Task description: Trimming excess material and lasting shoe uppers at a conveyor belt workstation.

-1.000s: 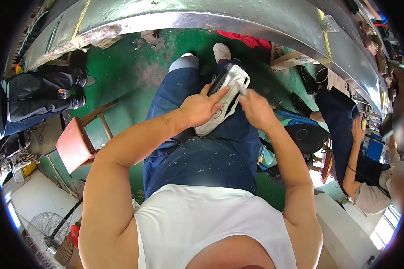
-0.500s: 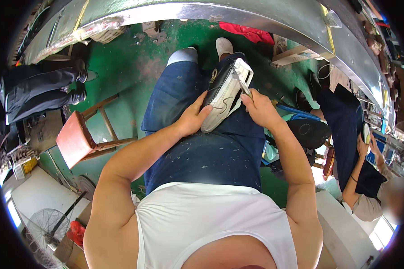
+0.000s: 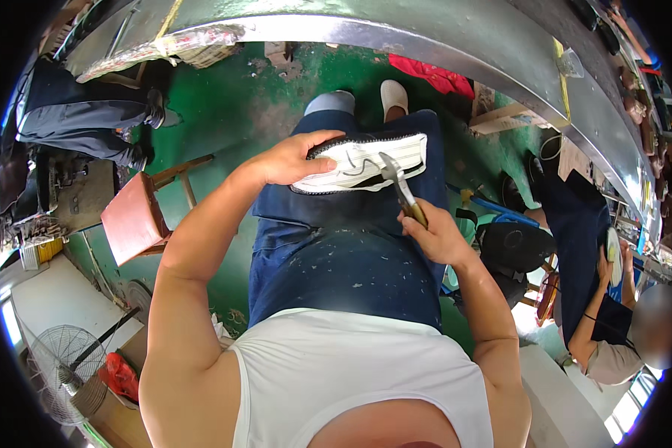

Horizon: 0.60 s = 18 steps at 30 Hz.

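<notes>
White, slightly ribbed material faces up on the shoe (image 3: 362, 153), which in the head view lies across the person's thighs with a black rim running round it, toothed like a zip or coarse stitching. A dark, curling line crosses the pale face; whether it is drawn on or a loose strand cannot be told. Near the right end a narrow dark gap follows the lower edge. The left hand (image 3: 295, 160) is clamped on the shoe's left end, thumb pressed flat over the white face and fingers along the upper rim. The right hand (image 3: 437, 235) is closed round the yellowish-brown handle of a hammer (image 3: 400, 185), its curved grey metal head over the shoe's right part; whether it touches is unclear. Beneath is a dark blue cloth apron (image 3: 343, 269), flecked with pale specks, below a smooth white sleeveless top (image 3: 358, 351). Ahead curves a bench (image 3: 396, 33) with a shiny metal edge, crossed by a yellow strap (image 3: 562, 75). On the scuffed green floor (image 3: 228, 123) stand a stool (image 3: 132, 218) with a salmon-coloured seat and wooden legs, and a round wire-caged fan (image 3: 67, 366) beside a crumpled red bag (image 3: 121, 375). At right, a co-worker (image 3: 612, 351) holds a pale, elongated piece (image 3: 614, 254).
</notes>
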Each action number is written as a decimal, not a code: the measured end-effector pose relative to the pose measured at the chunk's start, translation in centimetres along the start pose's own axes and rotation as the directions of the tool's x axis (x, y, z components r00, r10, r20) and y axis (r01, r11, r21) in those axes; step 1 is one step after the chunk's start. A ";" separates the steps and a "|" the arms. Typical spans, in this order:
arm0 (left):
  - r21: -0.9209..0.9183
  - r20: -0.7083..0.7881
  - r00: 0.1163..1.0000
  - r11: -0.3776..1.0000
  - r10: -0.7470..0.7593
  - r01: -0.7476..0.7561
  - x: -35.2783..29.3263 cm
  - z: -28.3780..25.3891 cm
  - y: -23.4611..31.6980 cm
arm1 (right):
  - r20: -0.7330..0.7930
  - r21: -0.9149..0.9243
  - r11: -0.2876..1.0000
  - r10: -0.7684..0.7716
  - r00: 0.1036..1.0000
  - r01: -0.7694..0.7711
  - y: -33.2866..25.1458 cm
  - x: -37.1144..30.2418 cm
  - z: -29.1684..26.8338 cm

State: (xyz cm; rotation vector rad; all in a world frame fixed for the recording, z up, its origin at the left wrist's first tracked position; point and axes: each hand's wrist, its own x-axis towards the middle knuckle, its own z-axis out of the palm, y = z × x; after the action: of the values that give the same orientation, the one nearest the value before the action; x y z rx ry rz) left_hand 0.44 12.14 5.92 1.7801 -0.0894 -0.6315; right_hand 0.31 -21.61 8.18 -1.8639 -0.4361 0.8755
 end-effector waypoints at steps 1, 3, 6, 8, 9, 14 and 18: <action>0.043 0.003 1.000 0.999 -0.010 0.010 0.1 -0.3 -0.9 | 0.037 0.007 0.999 -0.034 0.999 0.033 -0.2 0.6 0.2; -0.025 -0.037 0.999 0.999 -0.032 0.031 -0.1 0.2 -0.4 | 0.031 -0.037 0.994 -0.099 0.995 0.100 -1.4 1.5 0.4; -0.175 -0.182 0.982 0.984 -0.055 0.023 -0.8 3.3 -0.6 | -0.225 0.384 0.879 -0.208 0.952 0.283 -1.7 3.5 0.5; -0.512 -0.270 0.939 0.858 -0.213 0.047 -1.1 7.8 1.0 | -0.320 0.659 0.601 -0.319 0.892 0.451 -0.5 6.3 0.3; -0.534 -0.291 0.915 0.841 -0.278 0.086 -1.1 9.5 1.4 | -0.336 0.784 0.403 -0.362 0.869 0.471 -0.5 7.9 0.2; -0.501 -0.283 0.917 0.859 -0.282 0.109 1.3 13.4 -3.0 | -0.290 0.926 0.227 -0.083 0.953 0.302 -1.1 12.4 1.9; -0.524 -0.232 0.923 0.839 -0.308 0.148 1.3 13.6 -3.9 | -0.300 0.919 0.280 0.035 0.953 0.279 -0.4 12.7 3.9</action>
State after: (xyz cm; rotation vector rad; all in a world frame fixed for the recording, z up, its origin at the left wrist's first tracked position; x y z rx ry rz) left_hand -5.64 1.00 -0.43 1.3645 0.4776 -0.4807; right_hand 6.05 -10.92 2.75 -0.7158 0.1631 0.5223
